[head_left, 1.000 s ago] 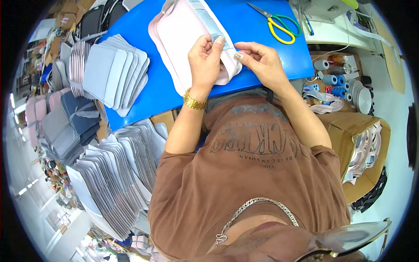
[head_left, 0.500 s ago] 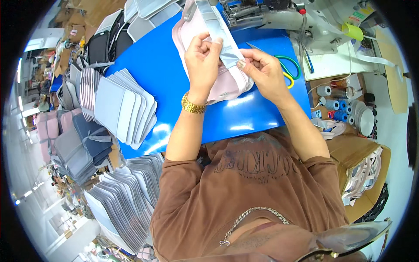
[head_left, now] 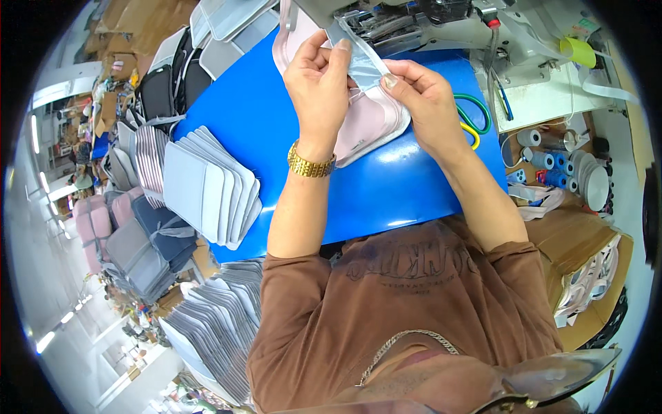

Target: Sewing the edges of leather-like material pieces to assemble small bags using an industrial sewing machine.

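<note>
One head-worn fisheye view looks down from above the left hand (head_left: 318, 90) and right hand (head_left: 426, 96). It is near, taking in the surface (head_left: 376, 196) beneath both.

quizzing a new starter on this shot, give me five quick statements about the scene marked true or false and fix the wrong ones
1. The left hand and right hand both have fingertips at the pale grey strip on the pink piece. True.
2. Both handles of the scissors are yellow. False: one is green, the other yellow.
3. A fan of grey panels lies on the blue tabletop, left of the left hand. True.
4. The gold-coloured wristband is on the right arm. False: it is on the left arm.
5. The open cardboard box is in the picture's right half. True.
</note>
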Demonstrator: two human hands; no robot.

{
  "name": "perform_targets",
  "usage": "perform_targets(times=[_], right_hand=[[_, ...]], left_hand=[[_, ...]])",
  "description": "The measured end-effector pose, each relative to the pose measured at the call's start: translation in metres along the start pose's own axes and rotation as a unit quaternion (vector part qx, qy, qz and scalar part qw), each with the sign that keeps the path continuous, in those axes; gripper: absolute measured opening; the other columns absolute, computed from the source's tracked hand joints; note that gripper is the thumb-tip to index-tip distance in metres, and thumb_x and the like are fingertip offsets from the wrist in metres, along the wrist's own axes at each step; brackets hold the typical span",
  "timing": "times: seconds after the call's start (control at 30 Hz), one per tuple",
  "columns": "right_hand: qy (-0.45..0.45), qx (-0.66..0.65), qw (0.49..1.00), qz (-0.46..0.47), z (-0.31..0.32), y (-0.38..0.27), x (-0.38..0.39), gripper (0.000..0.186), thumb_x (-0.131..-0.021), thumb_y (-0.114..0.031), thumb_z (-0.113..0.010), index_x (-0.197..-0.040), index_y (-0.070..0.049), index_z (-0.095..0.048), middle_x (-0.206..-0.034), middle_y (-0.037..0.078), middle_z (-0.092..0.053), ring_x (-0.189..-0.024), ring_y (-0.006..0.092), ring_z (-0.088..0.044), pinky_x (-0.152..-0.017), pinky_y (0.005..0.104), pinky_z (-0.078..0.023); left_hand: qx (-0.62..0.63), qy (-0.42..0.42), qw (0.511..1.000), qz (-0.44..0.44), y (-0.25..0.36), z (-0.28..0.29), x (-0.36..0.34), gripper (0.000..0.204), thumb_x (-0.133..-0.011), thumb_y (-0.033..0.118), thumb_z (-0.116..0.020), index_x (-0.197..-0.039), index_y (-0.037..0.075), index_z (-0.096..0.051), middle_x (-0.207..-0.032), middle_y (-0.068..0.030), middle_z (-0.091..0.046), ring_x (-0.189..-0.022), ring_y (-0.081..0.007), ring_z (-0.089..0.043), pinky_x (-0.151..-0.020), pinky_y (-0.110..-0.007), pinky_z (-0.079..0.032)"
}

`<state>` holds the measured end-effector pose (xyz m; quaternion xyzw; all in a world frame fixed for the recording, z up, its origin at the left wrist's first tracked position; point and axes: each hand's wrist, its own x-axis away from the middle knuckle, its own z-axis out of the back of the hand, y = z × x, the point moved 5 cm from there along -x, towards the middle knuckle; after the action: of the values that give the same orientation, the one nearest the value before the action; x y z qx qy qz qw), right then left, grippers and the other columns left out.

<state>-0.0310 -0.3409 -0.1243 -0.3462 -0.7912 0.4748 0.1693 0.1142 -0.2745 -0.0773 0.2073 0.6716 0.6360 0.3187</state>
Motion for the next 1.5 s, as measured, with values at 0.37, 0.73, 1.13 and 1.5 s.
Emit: perform_targets(times=[0.37, 0.73, 1.13, 1.5], right_hand=[[-0.015, 0.009, 1.0, -0.019, 0.001, 0.001, -0.006, 0.027, -0.103, -0.01, -0.066, -0.126, 0.005, -0.069, -0.112, 0.008, -0.074, -0.101, 0.0099, -0.068, -0.091, 0.026, -0.054], [-0.001, 0.0, 0.999, -0.053, 0.006, -0.007, 0.003, 0.028, -0.1, -0.012, -0.07, -0.123, 0.005, -0.07, -0.108, 0.006, -0.075, -0.095, 0.0089, -0.068, -0.087, 0.0245, -0.054], [-0.009, 0.083, 0.996, 0.001, 0.008, -0.023, -0.002, 0.025, -0.099, -0.015, -0.071, -0.116, 0.003, -0.074, -0.099, 0.005, -0.076, -0.089, 0.0085, -0.068, -0.083, 0.0249, -0.054], [0.009, 0.162, 0.987, 0.007, 0.003, -0.027, -0.028, 0.025, -0.098, -0.022, -0.072, -0.106, 0.002, -0.076, -0.079, 0.003, -0.072, -0.066, 0.0068, -0.062, -0.058, 0.0251, -0.049]], left_hand=[[-0.408, 0.003, 0.794, -0.451, 0.024, 0.005, -0.058, 0.027, -0.095, 0.015, -0.072, -0.115, -0.003, -0.067, -0.09, -0.0091, -0.068, -0.083, -0.0186, -0.062, -0.076, -0.033, -0.049], [-0.448, -0.256, 0.774, -0.368, -0.021, 0.025, -0.111, 0.031, -0.093, 0.011, -0.069, -0.123, 0.003, -0.071, -0.125, -0.0199, -0.07, -0.121, -0.039, -0.061, -0.107, -0.047, -0.046], [-0.405, -0.24, 0.8, -0.373, -0.028, 0.016, -0.116, 0.033, -0.087, 0.003, -0.07, -0.119, 0.002, -0.071, -0.119, -0.0196, -0.072, -0.113, -0.0398, -0.066, -0.098, -0.047, -0.051], [-0.39, -0.181, 0.837, -0.339, -0.027, 0.009, -0.139, 0.024, -0.093, 0.016, -0.072, -0.111, -0.001, -0.069, -0.093, -0.0101, -0.069, -0.088, -0.0219, -0.061, -0.079, -0.034, -0.048]])
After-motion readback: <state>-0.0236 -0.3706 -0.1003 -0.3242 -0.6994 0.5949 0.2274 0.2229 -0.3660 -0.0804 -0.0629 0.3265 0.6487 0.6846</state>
